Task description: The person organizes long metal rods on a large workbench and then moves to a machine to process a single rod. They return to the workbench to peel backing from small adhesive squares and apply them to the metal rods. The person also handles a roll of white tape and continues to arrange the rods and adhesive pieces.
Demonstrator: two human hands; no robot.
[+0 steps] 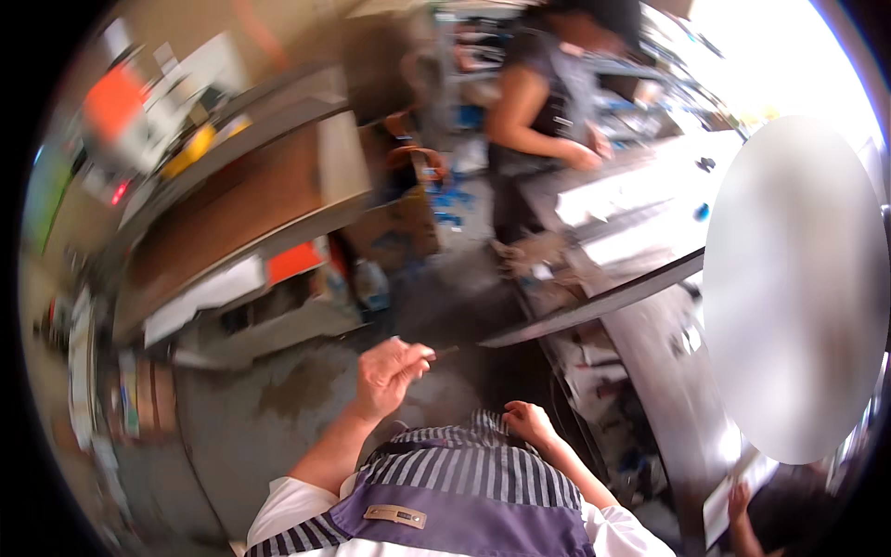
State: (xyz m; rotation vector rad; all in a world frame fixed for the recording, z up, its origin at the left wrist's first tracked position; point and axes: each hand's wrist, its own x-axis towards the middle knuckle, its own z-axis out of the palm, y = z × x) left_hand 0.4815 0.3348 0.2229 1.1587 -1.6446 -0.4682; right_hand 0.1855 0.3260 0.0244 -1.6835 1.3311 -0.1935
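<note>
My left hand [390, 379] is raised in front of my body over the grey floor. Its thumb and fingers pinch a small, thin, dark stick-like piece [447, 353], too blurred to name. Lower and to the right, my right hand [531, 423] rests beside the striped apron [464, 464] I wear, its fingers curled toward the cloth. Whether those fingers hold anything is hidden. Ahead of both hands, the pointed corner of a worktable [603, 299] reaches toward me.
A person [538, 111] stands working at the light-topped table [650, 190]. Left is a brown-topped bench [237, 200] with boxes below. A cardboard box [394, 227] and a bottle [371, 286] stand on the floor. Another person's hand [740, 499] shows lower right. A blurred grey oval covers the right.
</note>
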